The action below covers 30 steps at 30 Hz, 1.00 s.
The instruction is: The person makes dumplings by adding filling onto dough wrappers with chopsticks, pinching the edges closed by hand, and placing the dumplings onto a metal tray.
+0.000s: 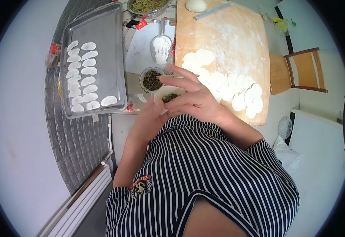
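A round dough wrapper [160, 94] with dark green filling on it lies in my left hand [148, 118], whose fingers curl round its edge. My right hand [196, 96] is closed around a thin stick [180, 75] and its lower fingers touch the wrapper's right side. Just beyond the hands stands a small white bowl [142, 82] of dark chopped filling. The stick's left end is over that bowl. Flat round wrappers [238, 102] lie overlapping on the floured wooden board [235, 35] to the right.
On the left, a metal tray [101, 25] holds several dumplings [88, 71] in rows. A scoop of flour [161, 49] rests on a white sheet [139, 47]. Farther off are a bowl of green food [146, 5], a dough ball [196, 5] and a flat strip [212, 11]. A chair [304, 70] stands right.
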Available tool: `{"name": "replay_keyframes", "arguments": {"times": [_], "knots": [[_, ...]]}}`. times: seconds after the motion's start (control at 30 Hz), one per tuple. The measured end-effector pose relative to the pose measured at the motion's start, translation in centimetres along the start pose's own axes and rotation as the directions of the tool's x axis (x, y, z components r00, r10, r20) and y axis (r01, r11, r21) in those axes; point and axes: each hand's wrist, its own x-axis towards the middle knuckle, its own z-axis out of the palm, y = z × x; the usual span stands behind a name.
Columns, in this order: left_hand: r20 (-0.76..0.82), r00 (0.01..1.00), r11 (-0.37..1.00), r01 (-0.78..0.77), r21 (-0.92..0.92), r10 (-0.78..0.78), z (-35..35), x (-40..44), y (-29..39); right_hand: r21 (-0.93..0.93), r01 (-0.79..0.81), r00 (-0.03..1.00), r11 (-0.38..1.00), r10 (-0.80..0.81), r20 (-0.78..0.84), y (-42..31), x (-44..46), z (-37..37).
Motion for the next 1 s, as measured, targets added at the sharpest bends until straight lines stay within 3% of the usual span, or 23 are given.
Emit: {"name": "replay_keyframes", "arguments": {"times": [0.03, 0.07, 0.2, 0.27, 0.3, 0.37, 0.5, 0.57, 0.6, 0.67, 0.7, 0.77, 0.9, 0.93, 0.97, 1.0], "knots": [[0.050, 0.998, 0.936, -0.050, 0.348, 0.035, 0.1, -0.1, 0.1, 0.042, -0.020, 1.000, 0.999, 0.021, -0.014, 0.0, 0.0, 0.1], [0.111, 0.992, 0.753, -0.111, 0.649, 0.051, 0.2, -0.2, 0.1, 0.084, -0.039, 0.999, 0.996, 0.041, -0.027, 0.0, 0.0, 0.2], [0.188, 0.981, 0.735, -0.162, 0.658, 0.048, 0.6, -0.9, 0.1, 0.102, -0.022, 0.998, 0.995, 0.027, -0.049, 0.1, -0.1, 0.4], [0.181, 0.972, 0.572, -0.236, 0.785, 0.153, 1.6, -1.3, 0.5, 0.132, -0.016, 0.998, 0.991, 0.023, -0.055, -0.2, -0.2, 0.4], [0.182, 0.971, 0.571, -0.237, 0.786, 0.153, 2.0, -1.6, 0.8, 0.132, -0.015, 0.998, 0.991, 0.022, -0.056, -0.9, -0.1, 0.4], [0.128, 0.988, 0.599, -0.154, 0.786, 0.086, 2.7, -2.2, 1.2, 0.309, -0.203, 0.959, 0.929, 0.252, -0.129, -2.6, 0.4, 0.4], [0.118, 0.988, 0.589, -0.153, 0.794, 0.099, 2.9, -2.7, 1.2, 0.231, -0.030, 0.990, 0.972, 0.062, -0.128, -2.4, 0.1, 0.1], [0.197, 0.947, 0.616, -0.316, 0.722, 0.255, 3.2, -2.7, 0.7, 0.314, 0.023, 0.990, 0.949, 0.021, -0.136, -2.7, 0.0, -0.1], [0.197, 0.947, 0.615, -0.316, 0.722, 0.255, 2.7, -2.6, 0.8, 0.314, 0.024, 0.990, 0.949, 0.020, -0.137, -2.9, 0.1, -0.1], [0.378, 0.870, 0.342, -0.476, 0.810, 0.316, 1.6, -2.2, 1.0, 0.361, 0.067, 0.991, 0.930, -0.020, -0.132, -3.2, 0.2, -0.4], [0.379, 0.870, 0.341, -0.476, 0.811, 0.315, 1.7, -2.3, 1.1, 0.360, 0.068, 0.991, 0.930, -0.020, -0.135, -3.5, 0.2, -0.4], [0.561, 0.738, 0.041, -0.618, 0.785, 0.375, 2.1, -2.6, 1.4, 0.355, 0.067, 0.993, 0.932, -0.027, -0.117, -4.0, 0.2, -0.3], [0.517, 0.712, 0.073, -0.618, 0.783, 0.475, 2.8, -2.5, 0.4, 0.385, -0.006, 1.000, 0.923, 0.015, -0.019, -3.7, 0.0, 0.2], [0.320, 0.782, 0.419, -0.574, 0.703, 0.535, 3.4, -2.7, -0.5, 0.581, -0.137, 0.984, 0.803, 0.180, -0.016, -4.5, 0.1, 1.0], [0.113, 0.852, 0.707, -0.492, 0.508, 0.512, 3.8, -2.7, -1.0, 0.667, -0.193, 0.966, 0.720, 0.257, 0.002, -4.6, 0.1, 1.2], [0.115, 0.853, 0.707, -0.491, 0.509, 0.510, 3.9, -2.6, -1.1, 0.746, -0.237, 0.943, 0.623, 0.333, 0.021, -4.6, 0.0, 1.4]]}}
